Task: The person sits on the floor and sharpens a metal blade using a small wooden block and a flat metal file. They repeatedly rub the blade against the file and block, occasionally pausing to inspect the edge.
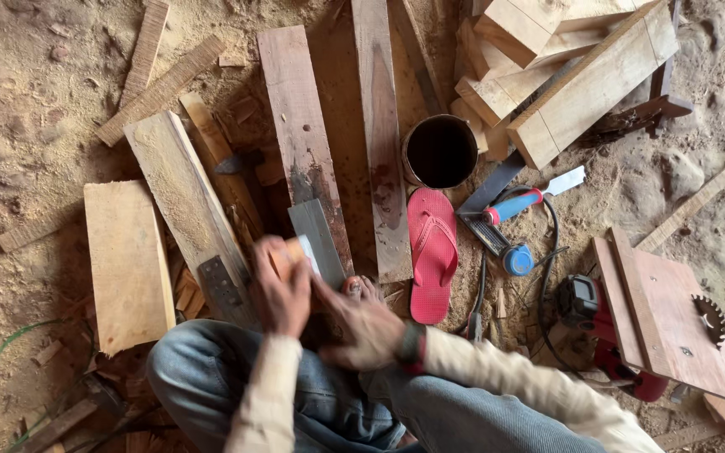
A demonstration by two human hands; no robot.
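Here the left hand (280,289) has its fingers closed on a small pale wooden block (295,252), low between the knees; the blurred right hand (362,323) touches it, grip unclear. Work appears midway; the grey metal blade (319,239) lies just beyond.

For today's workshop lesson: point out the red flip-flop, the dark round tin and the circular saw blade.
Red flip-flop (432,256): head view, middle of its sole.
Dark round tin (440,152): head view, its dark inside.
Circular saw blade (709,317): head view, toothed disc.

No packages, labels, signs, screens.
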